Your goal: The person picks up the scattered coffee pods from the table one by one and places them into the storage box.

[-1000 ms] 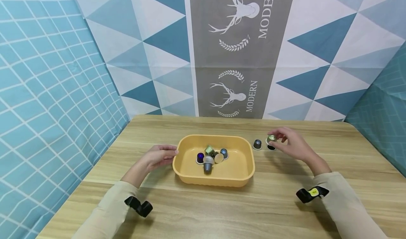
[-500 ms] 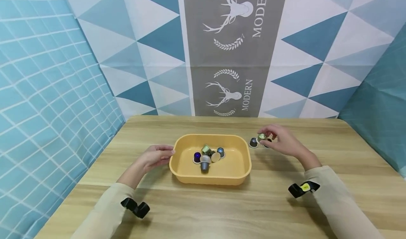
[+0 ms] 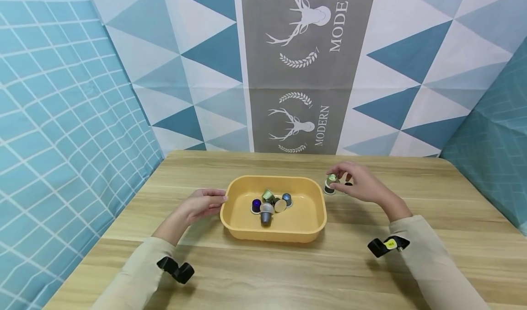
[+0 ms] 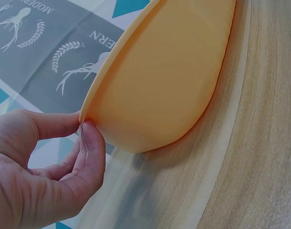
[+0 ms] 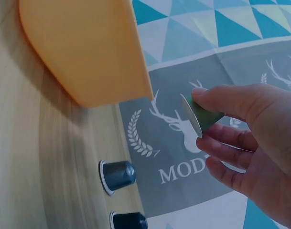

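- My left hand (image 3: 201, 205) pinches the rim of the yellow tub (image 3: 273, 235) at about 9 o'clock, thumb and fingertips on either side of the lip. I judge that this light hold is enough to steady the tub on the table (image 3: 247, 273), and it leaves the inside unobstructed.
- My right hand (image 3: 359, 182) is at about 2 o'clock, just outside the tub, grasping the held green capsule (image 5: 208, 118) between thumb and fingers. I grip it by the narrow body, probably because its sides give good purchase while the wide lid would be thin to hold.
- That capsule is off the table, its lid facing roughly down, apart from the tub wall.
- Below it the near dark capsule (image 5: 117, 174) stands upright on its lid, and a little further out along the 2-to-3 o'clock line stands the far dark capsule (image 5: 128, 221). Broad end down seems the steadiest way for them to sit.
- Inside the tub, capsules cluster round the middle: a violet capsule (image 3: 256, 205) at 9, the second green capsule (image 3: 268, 195) tilted at 11, a blue capsule (image 3: 287, 198) at 2, a tan-lidded capsule (image 3: 280, 205) near the centre, and a grey capsule (image 3: 266, 219) on its side at 7. Their mixed angles suggest loose dropping rather than arranging.
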`<state>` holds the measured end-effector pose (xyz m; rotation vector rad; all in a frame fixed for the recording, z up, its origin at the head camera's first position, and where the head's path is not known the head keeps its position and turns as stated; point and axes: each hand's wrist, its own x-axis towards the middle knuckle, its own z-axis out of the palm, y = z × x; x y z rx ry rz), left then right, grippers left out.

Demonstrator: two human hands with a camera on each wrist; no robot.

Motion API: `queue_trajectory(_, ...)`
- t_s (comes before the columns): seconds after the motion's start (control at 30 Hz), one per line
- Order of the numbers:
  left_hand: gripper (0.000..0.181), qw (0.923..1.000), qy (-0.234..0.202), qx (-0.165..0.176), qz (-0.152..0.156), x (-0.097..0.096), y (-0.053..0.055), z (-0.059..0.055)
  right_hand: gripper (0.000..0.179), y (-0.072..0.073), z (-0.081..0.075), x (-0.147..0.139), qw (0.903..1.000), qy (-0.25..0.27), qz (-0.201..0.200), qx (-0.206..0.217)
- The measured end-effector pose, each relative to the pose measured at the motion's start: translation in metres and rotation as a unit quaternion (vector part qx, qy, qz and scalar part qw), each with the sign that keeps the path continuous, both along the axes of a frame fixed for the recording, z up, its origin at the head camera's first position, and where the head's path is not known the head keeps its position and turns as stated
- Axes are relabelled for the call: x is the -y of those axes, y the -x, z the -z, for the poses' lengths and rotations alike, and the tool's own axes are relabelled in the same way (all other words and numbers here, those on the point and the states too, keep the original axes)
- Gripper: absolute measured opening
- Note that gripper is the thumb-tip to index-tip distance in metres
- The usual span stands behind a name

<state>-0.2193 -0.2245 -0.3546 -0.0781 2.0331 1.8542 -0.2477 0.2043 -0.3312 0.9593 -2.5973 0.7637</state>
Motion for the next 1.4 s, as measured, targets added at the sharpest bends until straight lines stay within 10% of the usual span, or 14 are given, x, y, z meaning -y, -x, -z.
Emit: queue_trajectory(1.4, 0.046, 0.9999, -0.009, 0.003, -0.005, -0.001, 0.001, 0.001, 0.024, 0.007, -0.043, 0.069, 0.9798, -0.094, -0.101, 0.145)
